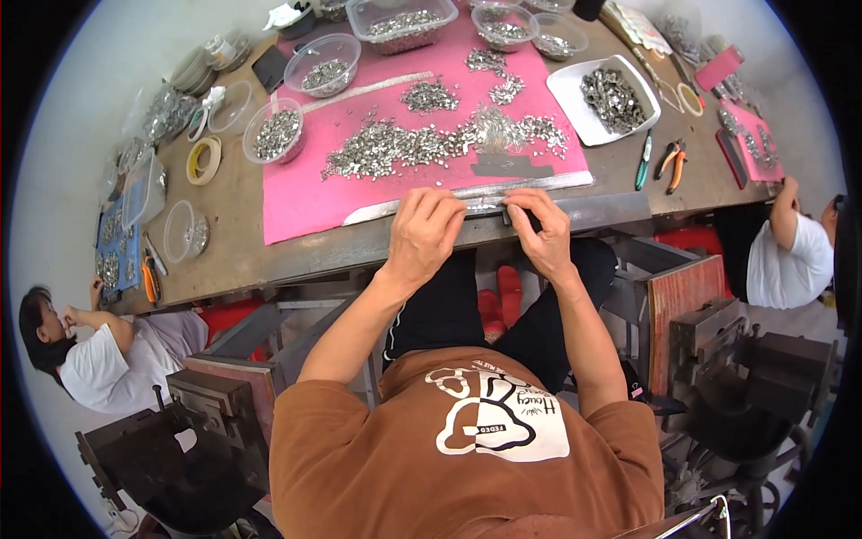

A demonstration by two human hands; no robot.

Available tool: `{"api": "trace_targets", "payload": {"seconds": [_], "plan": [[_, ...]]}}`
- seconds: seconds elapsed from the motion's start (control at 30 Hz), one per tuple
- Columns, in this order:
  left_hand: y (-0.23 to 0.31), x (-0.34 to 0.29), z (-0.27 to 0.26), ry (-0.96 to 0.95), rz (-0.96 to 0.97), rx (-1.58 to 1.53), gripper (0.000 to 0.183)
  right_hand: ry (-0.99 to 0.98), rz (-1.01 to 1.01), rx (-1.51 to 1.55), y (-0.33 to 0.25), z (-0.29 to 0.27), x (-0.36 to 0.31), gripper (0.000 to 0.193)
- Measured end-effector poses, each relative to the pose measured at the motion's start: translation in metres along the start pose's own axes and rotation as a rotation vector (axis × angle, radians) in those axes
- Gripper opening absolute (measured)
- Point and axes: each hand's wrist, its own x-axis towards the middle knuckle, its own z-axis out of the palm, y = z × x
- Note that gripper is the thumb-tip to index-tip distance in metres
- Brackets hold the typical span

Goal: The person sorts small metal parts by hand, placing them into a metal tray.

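Note:
Both hands meet the front edge of the workbench, a short gap apart. My left hand (422, 232) is closed, its fingertips pinched together over a silvery strip (382, 211) along the edge of a pink sheet (296, 208). Opposite it, my right hand (544, 235) has thumb and fingers drawn together at the same strip. What either pinch holds is too small or hidden to name. Just beyond the fingers lies a flat dark grey strip (512, 167). Behind that spreads a long heap of small shiny metal pieces (386, 148), with smaller piles farther back.
Metal parts fill a white tray (561, 88) at right and several clear tubs, including a round one (248, 144). Orange-handled pliers (678, 171) and a green-handled tool (643, 166) lie right; a tape roll (213, 160) lies left. One person sits at each side.

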Motion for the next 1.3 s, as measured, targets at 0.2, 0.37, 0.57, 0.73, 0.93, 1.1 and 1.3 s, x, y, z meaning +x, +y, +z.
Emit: {"api": "trace_targets", "payload": {"seconds": [0.2,0.37,0.57,0.73,0.93,1.1,1.3], "plan": [[-0.005,-0.008,-0.030,0.026,0.013,0.198,0.045,-0.392,0.103,0.060,0.002,-0.023,0.021,0.056],[-0.027,-0.025,-0.027,-0.039,-0.150,0.185,0.041,-0.369,-0.102,-0.158,0.011,-0.038,0.021,0.054],[0.018,0.026,0.014,-0.066,-0.031,-0.059,0.033,-0.169,-0.009,-0.089,-0.007,-0.109,-0.020,0.051],[0.112,0.094,0.121,-0.376,0.125,-0.679,0.028,0.186,0.225,-0.295,-0.042,-0.219,-0.117,0.045],[0.264,0.100,0.275,-0.856,0.094,-1.174,0.048,0.571,0.497,-0.603,-0.089,-0.289,-0.237,0.040],[0.337,0.102,0.333,-1.076,-0.006,-1.292,0.048,0.802,0.606,-0.732,-0.070,-0.288,-0.261,0.044],[0.386,0.097,0.351,-1.090,0.160,-1.232,0.046,0.722,0.509,-0.885,-0.043,-0.282,-0.243,0.044]]}}
